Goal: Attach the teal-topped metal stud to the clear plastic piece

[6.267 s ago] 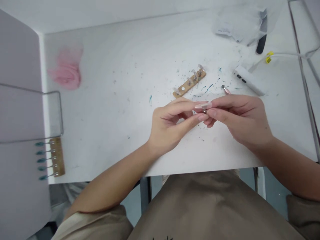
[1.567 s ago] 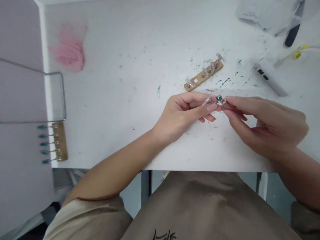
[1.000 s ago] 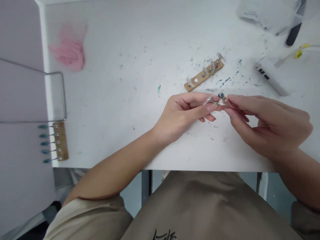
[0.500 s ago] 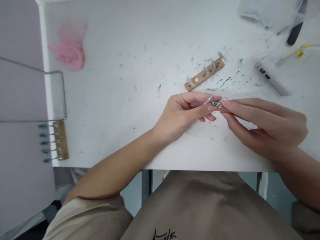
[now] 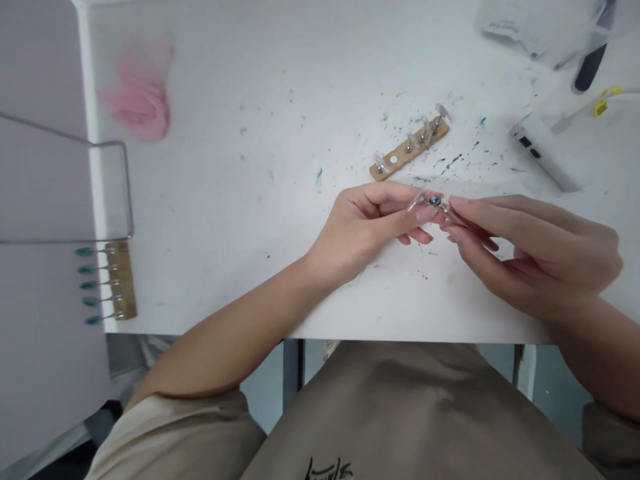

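Observation:
My left hand (image 5: 367, 230) pinches a clear false nail tip (image 5: 416, 201) between thumb and forefinger. My right hand (image 5: 535, 250) holds a small metal peg with a round teal-stained head (image 5: 435, 201) against that tip. Both hands hover just above the white table (image 5: 280, 200), fingertips touching. Behind them lies a wooden strip (image 5: 409, 149) carrying several metal pegs with clear nail tips, one socket bare.
A second wooden strip with several teal-coated tips (image 5: 107, 284) sits at the table's left edge under a wire frame (image 5: 117, 193). A pink cloth (image 5: 140, 100) lies far left. A white device (image 5: 543, 159), plastic bags (image 5: 535, 27) and a black-handled tool (image 5: 590, 63) lie at back right. Teal specks dot the table.
The camera view shifted since the oldest frame. Over the last second my right hand's peg dipped toward the nail tip and rose slightly again; both hands stay pinched together.

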Demonstrator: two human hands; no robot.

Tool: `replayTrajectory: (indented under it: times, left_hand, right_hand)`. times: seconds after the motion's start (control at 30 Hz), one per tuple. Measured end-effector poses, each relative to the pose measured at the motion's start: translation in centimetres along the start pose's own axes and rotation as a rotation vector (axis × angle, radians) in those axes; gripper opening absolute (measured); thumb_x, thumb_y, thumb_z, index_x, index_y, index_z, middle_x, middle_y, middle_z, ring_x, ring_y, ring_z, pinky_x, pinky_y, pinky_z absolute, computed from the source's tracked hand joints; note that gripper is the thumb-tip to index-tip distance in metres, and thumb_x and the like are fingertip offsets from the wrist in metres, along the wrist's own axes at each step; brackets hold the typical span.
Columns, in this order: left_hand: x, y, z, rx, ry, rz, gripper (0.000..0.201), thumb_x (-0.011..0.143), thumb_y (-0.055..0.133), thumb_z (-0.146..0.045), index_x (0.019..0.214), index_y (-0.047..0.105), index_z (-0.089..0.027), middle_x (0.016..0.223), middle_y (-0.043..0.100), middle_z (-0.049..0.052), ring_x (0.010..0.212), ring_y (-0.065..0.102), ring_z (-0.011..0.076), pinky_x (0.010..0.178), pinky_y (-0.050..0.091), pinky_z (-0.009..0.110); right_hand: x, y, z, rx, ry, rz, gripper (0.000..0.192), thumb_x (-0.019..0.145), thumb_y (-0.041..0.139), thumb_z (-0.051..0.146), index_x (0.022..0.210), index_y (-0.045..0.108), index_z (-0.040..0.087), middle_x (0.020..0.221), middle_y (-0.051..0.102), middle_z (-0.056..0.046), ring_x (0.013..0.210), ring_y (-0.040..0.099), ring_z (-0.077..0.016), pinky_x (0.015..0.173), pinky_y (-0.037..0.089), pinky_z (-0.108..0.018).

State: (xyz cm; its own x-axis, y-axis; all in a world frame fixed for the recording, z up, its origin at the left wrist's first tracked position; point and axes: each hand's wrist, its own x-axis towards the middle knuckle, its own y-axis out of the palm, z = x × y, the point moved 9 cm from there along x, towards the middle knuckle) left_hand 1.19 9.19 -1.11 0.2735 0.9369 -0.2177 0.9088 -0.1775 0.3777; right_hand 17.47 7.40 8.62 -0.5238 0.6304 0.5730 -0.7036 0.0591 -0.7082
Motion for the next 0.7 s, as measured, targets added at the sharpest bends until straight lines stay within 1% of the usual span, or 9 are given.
replayTrajectory:
  times: [0.07, 0.17, 0.27, 0.37, 0.47, 0.6, 0.7]
  left_hand:
    - [0.0, 0.0, 0.0, 0.010, -0.009, -0.005, 0.031, 0.087, 0.104, -0.054, 0.101, 0.093, -0.028, 0.102, 0.093, 0.001, 0.082, 0.088, 0.0174, 0.078, 0.072, 0.029]
    - [0.0, 0.0, -0.1, 0.000, -0.008, -0.020, 0.031, 0.086, 0.105, -0.054, 0.098, 0.093, -0.028, 0.106, 0.094, 0.002, 0.084, 0.088, 0.0171, 0.078, 0.073, 0.028]
    - [0.1, 0.0, -0.1, -0.036, 0.001, -0.019, 0.025, 0.085, 0.106, -0.049, 0.096, 0.094, -0.029, 0.109, 0.094, 0.000, 0.082, 0.088, 0.0150, 0.078, 0.073, 0.026]
    - [0.1, 0.0, -0.2, -0.049, 0.008, -0.013, 0.022, 0.086, 0.106, -0.046, 0.095, 0.094, -0.030, 0.107, 0.093, -0.001, 0.078, 0.087, 0.0130, 0.077, 0.072, 0.025]
    - [0.1, -0.1, -0.1, -0.037, 0.008, -0.024, 0.026, 0.085, 0.106, -0.048, 0.095, 0.094, -0.028, 0.111, 0.094, 0.000, 0.079, 0.087, 0.0142, 0.076, 0.073, 0.025]
    - [0.1, -0.1, -0.1, -0.021, 0.023, -0.007, 0.027, 0.088, 0.104, -0.049, 0.101, 0.094, -0.028, 0.107, 0.093, 0.002, 0.081, 0.088, 0.0165, 0.079, 0.074, 0.028]
    - [0.1, -0.2, -0.1, -0.026, 0.022, -0.014, 0.028, 0.087, 0.105, -0.049, 0.101, 0.094, -0.027, 0.111, 0.093, 0.002, 0.082, 0.088, 0.0168, 0.081, 0.075, 0.030]
  right_hand:
    - [0.0, 0.0, 0.0, 0.010, -0.005, 0.004, 0.063, 0.094, 0.082, -0.002, 0.145, 0.071, 0.033, 0.116, 0.087, 0.002, 0.096, 0.085, -0.0129, 0.075, 0.066, -0.025]
    - [0.2, -0.2, 0.1, 0.028, -0.026, -0.010, 0.058, 0.094, 0.082, -0.003, 0.140, 0.073, 0.030, 0.108, 0.085, 0.001, 0.086, 0.080, -0.0104, 0.072, 0.063, -0.024]
    - [0.2, -0.2, 0.3, 0.009, -0.042, -0.006, 0.051, 0.094, 0.082, -0.003, 0.135, 0.072, 0.026, 0.108, 0.084, 0.000, 0.087, 0.080, -0.0105, 0.071, 0.062, -0.023]
    - [0.1, 0.0, 0.5, -0.012, -0.041, 0.002, 0.048, 0.095, 0.083, -0.001, 0.133, 0.071, 0.026, 0.107, 0.085, 0.000, 0.087, 0.081, -0.0109, 0.068, 0.061, -0.024]
    - [0.1, 0.1, 0.3, -0.036, -0.006, 0.010, 0.046, 0.096, 0.082, 0.001, 0.133, 0.070, 0.027, 0.107, 0.085, 0.001, 0.087, 0.082, -0.0119, 0.067, 0.061, -0.025]
    - [0.1, 0.2, 1.2, -0.030, -0.095, 0.029, 0.045, 0.095, 0.085, 0.002, 0.133, 0.071, 0.023, 0.109, 0.086, 0.001, 0.086, 0.083, -0.0100, 0.069, 0.064, -0.021]
    - [0.1, 0.4, 1.2, -0.039, -0.091, 0.048, 0.043, 0.098, 0.083, 0.004, 0.133, 0.071, 0.026, 0.110, 0.086, 0.003, 0.086, 0.083, -0.0093, 0.068, 0.065, -0.021]
